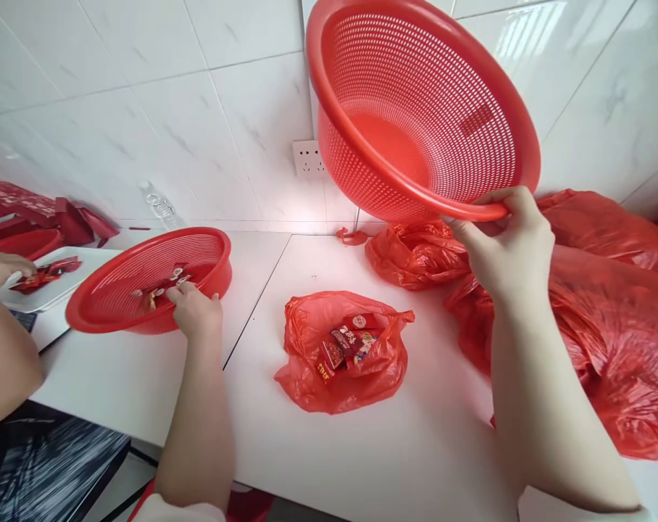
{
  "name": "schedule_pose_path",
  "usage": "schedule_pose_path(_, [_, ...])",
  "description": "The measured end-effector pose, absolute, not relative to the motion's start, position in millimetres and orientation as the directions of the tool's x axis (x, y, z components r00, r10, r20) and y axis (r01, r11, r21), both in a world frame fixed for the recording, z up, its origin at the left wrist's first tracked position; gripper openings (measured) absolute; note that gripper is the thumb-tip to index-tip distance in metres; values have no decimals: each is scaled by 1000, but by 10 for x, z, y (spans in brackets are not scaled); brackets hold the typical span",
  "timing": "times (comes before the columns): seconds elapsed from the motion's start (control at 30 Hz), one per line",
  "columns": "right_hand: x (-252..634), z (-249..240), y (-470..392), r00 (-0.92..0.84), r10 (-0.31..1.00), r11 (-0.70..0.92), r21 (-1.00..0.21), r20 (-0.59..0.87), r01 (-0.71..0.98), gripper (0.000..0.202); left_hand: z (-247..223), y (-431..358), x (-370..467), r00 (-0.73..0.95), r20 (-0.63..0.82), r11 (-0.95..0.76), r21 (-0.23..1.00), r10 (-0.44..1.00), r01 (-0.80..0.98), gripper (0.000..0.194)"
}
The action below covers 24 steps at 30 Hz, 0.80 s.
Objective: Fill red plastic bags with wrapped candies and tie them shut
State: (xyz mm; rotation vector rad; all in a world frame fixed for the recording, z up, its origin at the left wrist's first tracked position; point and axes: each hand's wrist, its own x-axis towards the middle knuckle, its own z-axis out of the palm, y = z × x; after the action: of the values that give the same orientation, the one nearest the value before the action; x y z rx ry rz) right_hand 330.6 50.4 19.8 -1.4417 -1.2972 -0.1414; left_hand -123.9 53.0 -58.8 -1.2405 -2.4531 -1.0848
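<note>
My right hand (517,243) grips the near rim of a red perforated plastic basket (334,163), lifted and tilted so its inside faces me; it holds no packets. My left hand (197,310) is closed over the near rim of a second red basket (111,290) on the left, its fingertips inside. A few small snack packets (180,274) lie in that second basket. Between my arms, an open red plastic bag (307,326) sits on the white table (416,449), with several red snack packets (348,344) in it.
Bulging red plastic bags (611,326) crowd the right side, with a crumpled red bag (416,254) near the wall. At far left another person's hand (6,272) is over a white tray (51,279) of packets. A wall socket (308,158) is behind.
</note>
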Motion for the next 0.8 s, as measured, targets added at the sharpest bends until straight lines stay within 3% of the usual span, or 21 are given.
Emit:
schedule_pose_path(0.17, [3272,219,452,321,647,284,-609,692,740,28,-684,589,-1100,-436,624,248,367,648,896,33])
schedule_pose_path(0.47, [3183,192,453,207,704,348,-585,679,733,28,-776,759,-535,-32,584,-185,309,811,933,16])
schedule_pose_path(0.7, [2981,150,421,37,739,468,-553,672,689,30,-763,726,-372,-13,577,-229,345,817,910,22])
schedule_pose_path(0.8, [2813,112,368,-50,748,546,-571,662,614,33,-775,690,-318,-53,482,-253,547,874,798,24])
